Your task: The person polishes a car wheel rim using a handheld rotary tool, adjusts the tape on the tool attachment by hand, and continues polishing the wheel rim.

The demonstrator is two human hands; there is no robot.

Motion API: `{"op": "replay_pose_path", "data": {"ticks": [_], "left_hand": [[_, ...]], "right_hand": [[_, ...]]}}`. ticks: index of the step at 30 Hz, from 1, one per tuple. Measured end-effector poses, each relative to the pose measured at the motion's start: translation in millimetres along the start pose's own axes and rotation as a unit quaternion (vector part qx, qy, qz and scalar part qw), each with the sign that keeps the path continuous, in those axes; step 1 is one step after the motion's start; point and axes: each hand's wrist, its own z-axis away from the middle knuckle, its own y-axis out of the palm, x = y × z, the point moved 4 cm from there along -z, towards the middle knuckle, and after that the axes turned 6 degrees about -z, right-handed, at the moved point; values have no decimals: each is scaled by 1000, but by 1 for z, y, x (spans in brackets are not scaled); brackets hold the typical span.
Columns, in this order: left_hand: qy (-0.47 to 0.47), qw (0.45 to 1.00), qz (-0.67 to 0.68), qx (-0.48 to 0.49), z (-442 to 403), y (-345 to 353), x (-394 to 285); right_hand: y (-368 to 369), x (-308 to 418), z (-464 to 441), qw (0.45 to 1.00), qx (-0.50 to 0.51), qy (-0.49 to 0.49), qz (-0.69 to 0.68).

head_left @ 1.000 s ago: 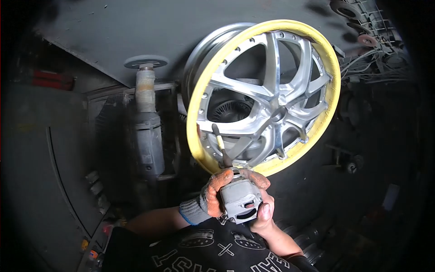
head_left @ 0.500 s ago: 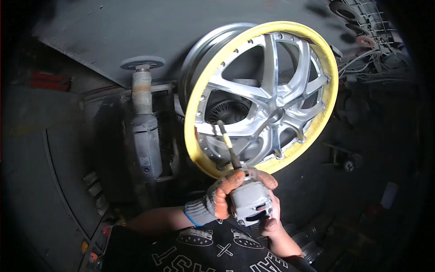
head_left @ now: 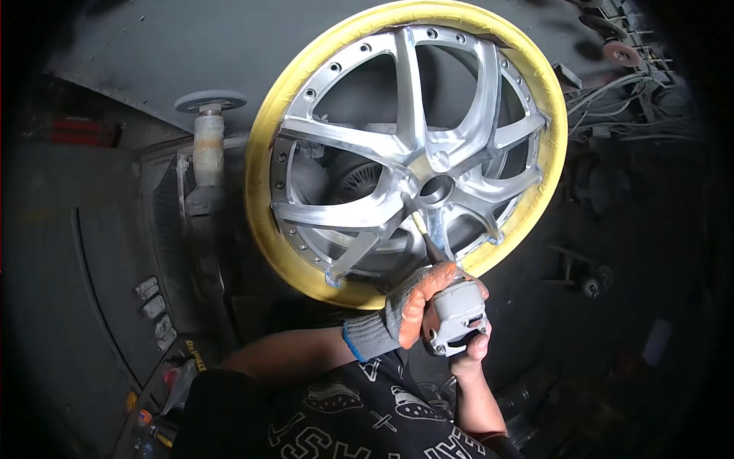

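Note:
A silver alloy wheel rim [head_left: 409,99] with a yellow-covered outer lip [head_left: 264,138] stands tilted in front of me. My left hand [head_left: 419,304], in a grey and orange work glove, is wrapped around the front of a grey die grinder [head_left: 457,310]. Its back end rests in my right hand [head_left: 477,348], which looks bare and is partly hidden behind the tool. A slim shaft [head_left: 422,226] with a light band points from the grinder up to the hub, its tip at a spoke base left of the centre hole. Whether it touches the metal I cannot tell.
A machine with a round disc [head_left: 211,101] on top stands left of the wheel. Cables [head_left: 619,96] and a reddish disc [head_left: 621,53] are at the upper right. Pale blocks [head_left: 155,307] and small items lie at the lower left. A grey panel [head_left: 191,46] is behind.
The wheel appears larger and faces me more squarely. Both hands have moved the grinder up and right, its tip shifting from the left spoke toward the hub.

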Motion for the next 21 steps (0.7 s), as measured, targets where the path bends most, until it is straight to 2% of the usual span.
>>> {"op": "replay_pose_path", "data": {"ticks": [4, 9, 14, 17, 20, 21], "left_hand": [[40, 999, -22, -30, 12, -1, -1], [70, 997, 12, 11, 40, -1, -6], [63, 998, 1, 14, 72, -2, -29], [25, 999, 43, 20, 87, -9, -37], [25, 998, 44, 23, 102, -15, -50], [0, 999, 27, 36, 106, -20, -55]], "right_hand": [[5, -2, 3, 999, 44, 16, 13], [26, 3, 20, 996, 88, 7, 2], [55, 11, 34, 997, 63, 11, 32], [73, 8, 39, 996, 80, 4, 48], [96, 17, 39, 995, 74, -7, 62], [103, 18, 38, 995, 74, -5, 63]]}}
